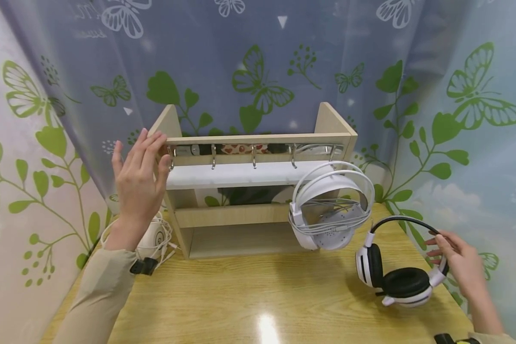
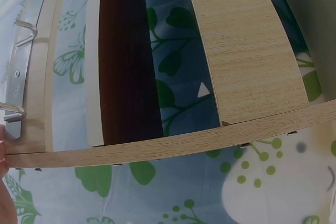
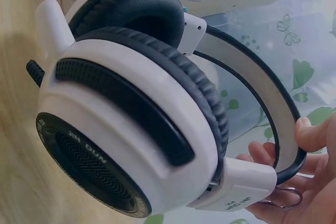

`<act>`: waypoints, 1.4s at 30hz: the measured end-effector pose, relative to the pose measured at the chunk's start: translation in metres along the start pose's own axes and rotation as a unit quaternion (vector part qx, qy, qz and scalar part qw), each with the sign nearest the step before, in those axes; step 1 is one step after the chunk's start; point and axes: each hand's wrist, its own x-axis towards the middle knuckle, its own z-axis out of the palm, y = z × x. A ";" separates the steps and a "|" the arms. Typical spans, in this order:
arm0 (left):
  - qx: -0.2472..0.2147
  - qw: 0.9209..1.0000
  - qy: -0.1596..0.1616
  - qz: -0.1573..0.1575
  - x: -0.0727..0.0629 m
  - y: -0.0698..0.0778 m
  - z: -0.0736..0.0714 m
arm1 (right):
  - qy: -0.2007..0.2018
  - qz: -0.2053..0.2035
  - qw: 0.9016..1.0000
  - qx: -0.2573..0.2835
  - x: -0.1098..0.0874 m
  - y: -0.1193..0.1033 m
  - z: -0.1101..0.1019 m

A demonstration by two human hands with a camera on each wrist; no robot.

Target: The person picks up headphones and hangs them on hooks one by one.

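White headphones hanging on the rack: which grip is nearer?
Right. The right grip is right of the white headphones, holding the black-padded headset; the left grip is farther off, at the rack's left end.

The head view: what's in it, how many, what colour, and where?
Wooden shelf unit: one, beige and white, centre
Curved metal hooks: five, silver, across the unit's front
White headphones with grey cord: one, white, unit's right end
Padded over-ear headphones: one, black and white, lower right
Rounded corded item: one, white, left, partly hidden
Smooth wooden table: one, yellowish, underneath
Leaf print fabric: count unclear, blue, pale and green, back and sides
Wrist gear: two, mostly black, one per wrist
Cloth sleeves: two, beige, lower left and right
Left hand: one, bare, unit's upper left corner
Right hand: one, bare, holding padded headphones
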 end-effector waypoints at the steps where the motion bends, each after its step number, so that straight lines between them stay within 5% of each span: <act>1: 0.000 1.000 0.000 0.000 0.000 0.000 0.000 | 0.002 -0.002 1.000 0.010 0.000 -0.001 -0.002; 10: 0.000 1.000 0.003 0.000 0.000 -0.001 0.000 | 0.018 -0.040 0.997 0.057 0.002 -0.008 -0.012; 16: -0.001 1.000 0.004 -0.001 0.000 0.000 0.001 | 0.048 -0.061 0.996 0.033 0.001 -0.017 -0.018; 28: -0.002 1.000 0.005 -0.002 0.000 0.000 0.000 | 0.074 -0.056 0.996 -0.010 -0.006 -0.040 -0.028; 42: -0.004 1.000 0.003 -0.003 -0.001 0.000 0.001 | 0.075 -0.061 0.995 0.011 -0.011 -0.064 -0.034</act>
